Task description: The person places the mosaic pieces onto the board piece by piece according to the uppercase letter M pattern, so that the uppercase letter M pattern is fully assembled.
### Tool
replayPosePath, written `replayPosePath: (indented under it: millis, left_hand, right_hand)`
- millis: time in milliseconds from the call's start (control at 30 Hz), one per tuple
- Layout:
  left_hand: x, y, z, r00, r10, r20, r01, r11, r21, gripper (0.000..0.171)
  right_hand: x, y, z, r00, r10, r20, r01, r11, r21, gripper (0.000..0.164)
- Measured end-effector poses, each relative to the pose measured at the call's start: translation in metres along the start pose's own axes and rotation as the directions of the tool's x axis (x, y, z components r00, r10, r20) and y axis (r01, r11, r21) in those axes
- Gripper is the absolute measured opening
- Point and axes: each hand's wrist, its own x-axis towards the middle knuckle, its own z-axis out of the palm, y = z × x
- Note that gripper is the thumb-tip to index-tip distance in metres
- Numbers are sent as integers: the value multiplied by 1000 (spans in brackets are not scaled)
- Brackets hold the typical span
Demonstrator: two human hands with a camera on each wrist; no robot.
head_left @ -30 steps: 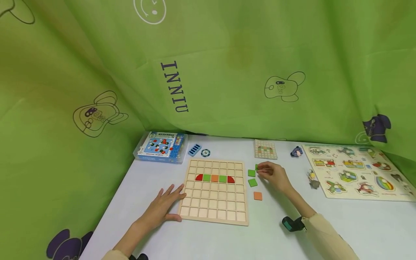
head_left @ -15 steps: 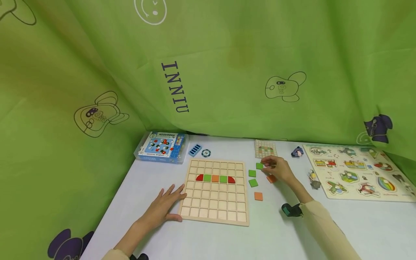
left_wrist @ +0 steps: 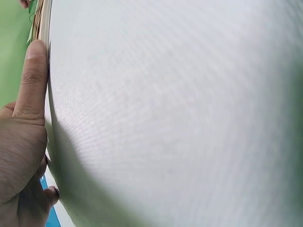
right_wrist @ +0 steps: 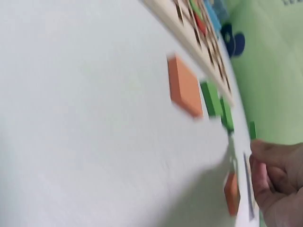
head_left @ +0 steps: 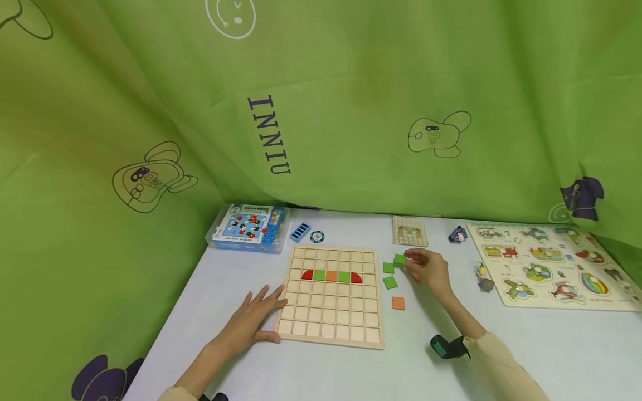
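Observation:
My left hand (head_left: 253,320) lies with fingers spread at the left edge of the wooden grid board (head_left: 330,341), its fingertips and thumb touching the frame. One row of the board holds two red quarter-round pieces, two green squares and an orange square (head_left: 331,275). Right of the board, my right hand (head_left: 430,271) pinches a green square tile (head_left: 399,259) between thumb and finger; the right wrist view shows this tile (right_wrist: 252,130) raised off the table. Two more green tiles (head_left: 390,282) and an orange tile (head_left: 398,303) lie nearby. Another orange tile (right_wrist: 232,194) sits beneath the right hand, partly hidden in the head view.
A pattern card (head_left: 409,230) lies behind the right hand. At the back left are a boxed set (head_left: 248,227), a blue striped piece (head_left: 300,231) and a round chip (head_left: 317,236). On the right are small figurines (head_left: 458,234) and a picture puzzle board (head_left: 554,267).
My right hand first shifts right, baring the green tile and an orange one, then comes slightly nearer with the green tile now pinched and lifted. My left hand stays put.

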Motion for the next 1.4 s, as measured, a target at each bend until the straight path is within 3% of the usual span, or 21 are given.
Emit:
replayPosePath:
  millis: [167, 367, 933, 1167, 1400]
  left_hand:
    - [1, 2, -1, 1000, -2, 4, 2, 1000, -3, 75]
    - [0, 3, -2, 1000, -9, 1, 9, 1000, 6, 75]
    - [0, 4, -1, 1000, -3, -12, 3, 1000, 8, 74]
    - [-1, 3, -2, 1000, -10, -5, 10, 1000, 7, 75]
    - [-1, 2, -1, 1000, -11, -3, 11, 1000, -6, 75]
  right_hand:
    - [-13, -14, 10, 998, 68, -5, -68, 997, 39, 27]
    - [-26, -31, 32, 996, 85, 2, -84, 992, 92, 27]
    - [-42, -72, 100, 999, 3, 54, -19, 952, 305, 24]
    - [-43, -86, 123, 996, -12, 89, -16, 950, 311, 25]
    - [-42, -100, 139, 991, -106, 88, 77, 956, 284, 26]
